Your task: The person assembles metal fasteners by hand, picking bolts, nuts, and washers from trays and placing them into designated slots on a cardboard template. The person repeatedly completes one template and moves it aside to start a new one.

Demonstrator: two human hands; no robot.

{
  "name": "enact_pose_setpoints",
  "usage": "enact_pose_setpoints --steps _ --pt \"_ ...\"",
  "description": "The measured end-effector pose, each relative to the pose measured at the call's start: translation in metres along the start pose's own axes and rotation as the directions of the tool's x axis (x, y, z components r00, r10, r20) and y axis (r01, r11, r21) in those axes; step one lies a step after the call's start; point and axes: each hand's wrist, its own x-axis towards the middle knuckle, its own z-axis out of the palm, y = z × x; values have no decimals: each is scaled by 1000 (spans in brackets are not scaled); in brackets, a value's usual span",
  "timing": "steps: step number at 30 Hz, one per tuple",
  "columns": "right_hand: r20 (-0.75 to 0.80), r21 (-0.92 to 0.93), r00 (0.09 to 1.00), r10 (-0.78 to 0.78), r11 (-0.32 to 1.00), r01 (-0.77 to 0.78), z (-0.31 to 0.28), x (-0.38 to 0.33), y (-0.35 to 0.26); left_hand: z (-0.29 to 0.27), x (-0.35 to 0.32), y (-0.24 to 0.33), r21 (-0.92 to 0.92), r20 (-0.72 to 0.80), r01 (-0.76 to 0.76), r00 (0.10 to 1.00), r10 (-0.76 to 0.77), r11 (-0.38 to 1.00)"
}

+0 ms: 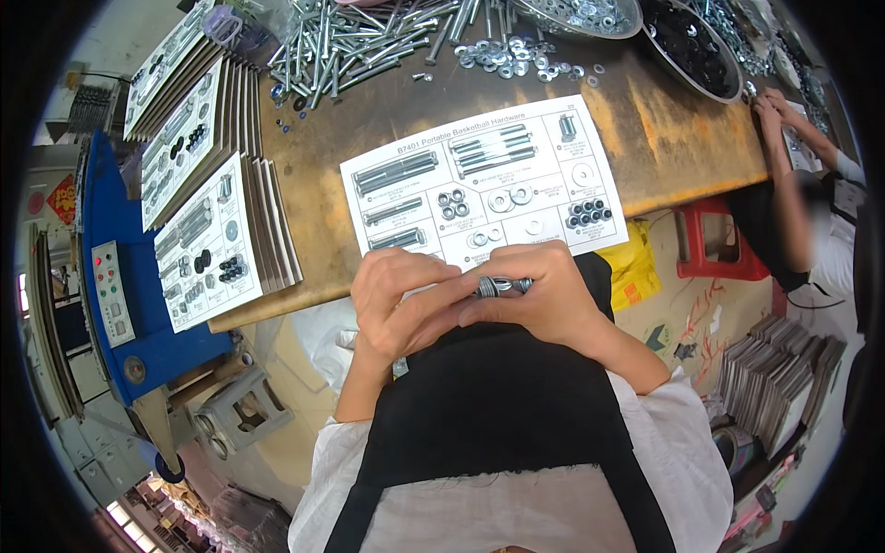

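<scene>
My left hand [402, 297] and my right hand [546, 293] meet in front of my black apron, just off the table's near edge. Both are closed around several silver bolts [502, 287], whose threaded ends show between the fingers. The rest of the bolts is hidden by my hands. Beyond them a white card [544, 161] lies on the table, with pictures of bolts, nuts and washers in ruled boxes. The card's near edge is close to my knuckles.
A pile of long bolts [346, 46] and loose washers [516, 57] cover the far side of the worn table [304, 166]. Bowls of washers [590, 14] and black parts [691, 51] stand far right. Stacked cards [207, 244] are left. A person's hands [779, 109] work at right, near a red stool [714, 244].
</scene>
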Motion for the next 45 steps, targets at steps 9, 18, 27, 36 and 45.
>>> enact_pose_setpoints --steps 9,18,27,36,45 --pt "78 93 996 49 994 -56 -5 -1 3 5 5 3 -38 -12 5 1000 -6 999" --pt "132 117 989 70 989 -85 -10 0 9 11 6 -4 -192 81 97 993 -82 977" --pt "307 627 887 344 628 -460 -19 3 18 9 -18 -41 -630 162 451 873 -461 632" --pt "353 883 864 358 178 -434 -29 11 37 43 -47 -39 259 490 275 788 -371 926" --pt "405 907 870 282 -6 -420 -31 11 46 31 -42 -40 253 457 325 790 -409 911"
